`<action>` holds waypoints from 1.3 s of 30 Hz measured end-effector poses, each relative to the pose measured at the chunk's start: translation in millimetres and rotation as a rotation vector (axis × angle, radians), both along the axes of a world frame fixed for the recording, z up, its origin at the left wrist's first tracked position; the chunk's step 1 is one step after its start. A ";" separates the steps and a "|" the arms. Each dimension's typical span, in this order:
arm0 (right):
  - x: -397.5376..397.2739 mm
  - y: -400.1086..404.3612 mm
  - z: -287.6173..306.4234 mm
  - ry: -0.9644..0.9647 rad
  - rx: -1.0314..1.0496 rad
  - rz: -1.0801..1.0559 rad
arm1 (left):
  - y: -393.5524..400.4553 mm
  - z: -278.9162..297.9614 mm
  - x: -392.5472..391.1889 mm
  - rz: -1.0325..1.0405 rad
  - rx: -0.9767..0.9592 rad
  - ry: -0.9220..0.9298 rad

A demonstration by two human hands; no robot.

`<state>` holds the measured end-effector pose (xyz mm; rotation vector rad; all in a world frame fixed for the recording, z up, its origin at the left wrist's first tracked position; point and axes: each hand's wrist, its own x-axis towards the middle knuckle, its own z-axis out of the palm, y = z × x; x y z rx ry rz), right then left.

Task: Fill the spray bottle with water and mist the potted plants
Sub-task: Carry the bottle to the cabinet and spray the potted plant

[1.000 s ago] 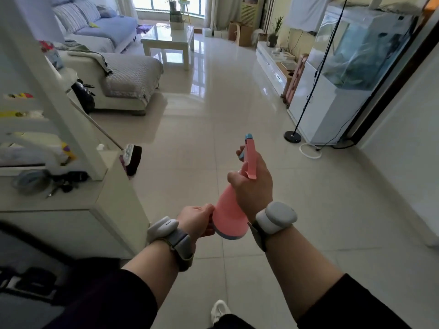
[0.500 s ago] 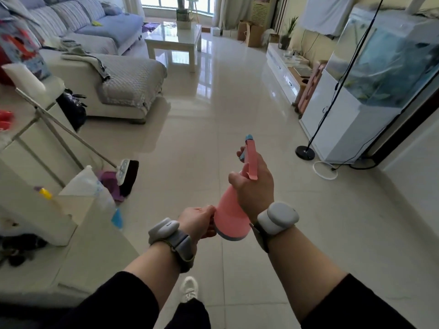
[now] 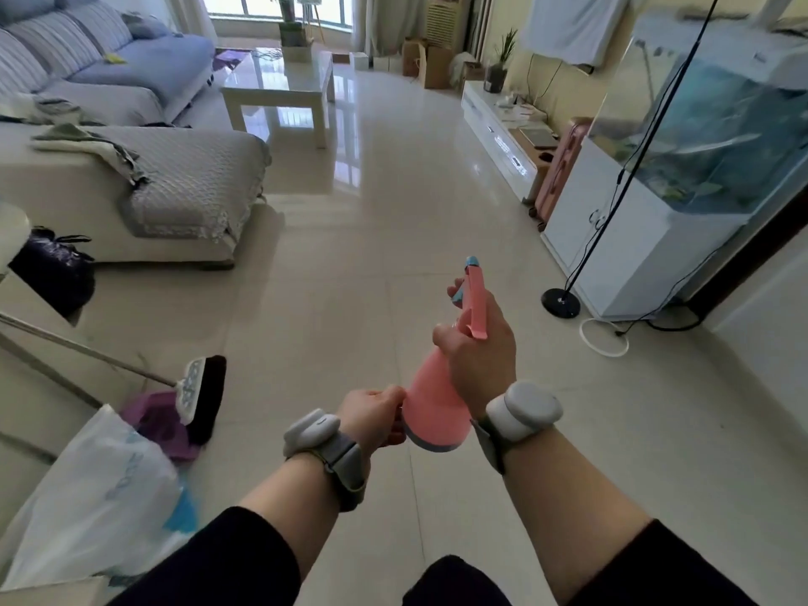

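Nearest, two dark sleeves [image 3: 210, 562] rise from the bottom edge, each wrist wearing a grey band [image 3: 325, 443]. The hands sit close together just below the centre of view, both clamped on the pink bottle [image 3: 430, 413]. The left hand [image 3: 371, 415], at 7 o'clock of the bottle, has its fingers curled around the bottle's base edge. The right hand [image 3: 478, 347] wraps the bottle's neck from the 3 o'clock side, fingers hooked around the sprayer under the pink trigger head [image 3: 474, 299], whose blue nozzle tip points away toward 12 o'clock. The bottle is held in the air over the tiled floor [image 3: 350, 255], tilted with its base toward the person. Whether it holds water cannot be told.

At 8 o'clock a white plastic bag [image 3: 96, 496] lies at the lower left, with a purple dustpan [image 3: 161, 424] and a broom [image 3: 199, 391] just beyond it. A dark bag [image 3: 54, 269] stands at 9 o'clock beside the sofa [image 3: 175, 190].

At 3 o'clock a black stand base [image 3: 561, 303] rests on the floor next to a white cabinet [image 3: 625, 238] carrying a fish tank [image 3: 717, 124].

Farther off, at 11 o'clock, a white bench [image 3: 284, 85] stands near the sofa. At 1 o'clock a small potted plant [image 3: 498, 67] sits on a low white unit [image 3: 494, 120] along the wall, well apart from the bottle. Another plant [image 3: 288, 24] stands by the window at 12 o'clock.
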<state>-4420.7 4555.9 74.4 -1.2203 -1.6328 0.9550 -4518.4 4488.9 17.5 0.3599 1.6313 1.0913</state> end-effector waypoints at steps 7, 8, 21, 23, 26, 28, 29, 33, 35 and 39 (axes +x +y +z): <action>-41.6 124.8 -14.7 -0.002 -0.006 0.033 | 121.3 -8.6 -43.0 0.006 -0.012 0.004; -48.2 145.7 -13.9 0.002 -0.004 0.038 | 141.1 -6.2 -49.1 0.010 -0.014 0.011; -136.6 373.4 -8.6 -0.044 0.039 0.093 | 361.5 1.4 -129.8 0.036 -0.015 -0.003; -155.4 404.1 -10.7 -0.037 0.037 0.089 | 392.3 -2.9 -150.8 0.041 -0.021 0.006; -180.6 437.0 -12.0 -0.048 0.042 0.080 | 428.7 -4.6 -177.9 0.034 -0.033 0.035; -207.6 472.3 -15.1 -0.034 0.061 0.043 | 467.3 -8.9 -205.3 0.008 -0.009 0.044; -218.8 487.0 -12.8 -0.017 0.062 0.025 | 483.2 -8.9 -216.7 0.006 -0.006 0.052; -273.5 551.4 -6.6 0.004 0.050 -0.039 | 551.9 -1.8 -270.7 -0.021 -0.006 0.047; -284.0 567.9 -6.8 0.039 0.053 -0.078 | 569.8 2.7 -283.1 -0.022 0.004 0.056; -315.8 621.1 -13.2 0.013 0.024 -0.092 | 623.1 -0.5 -316.8 -0.047 -0.029 0.048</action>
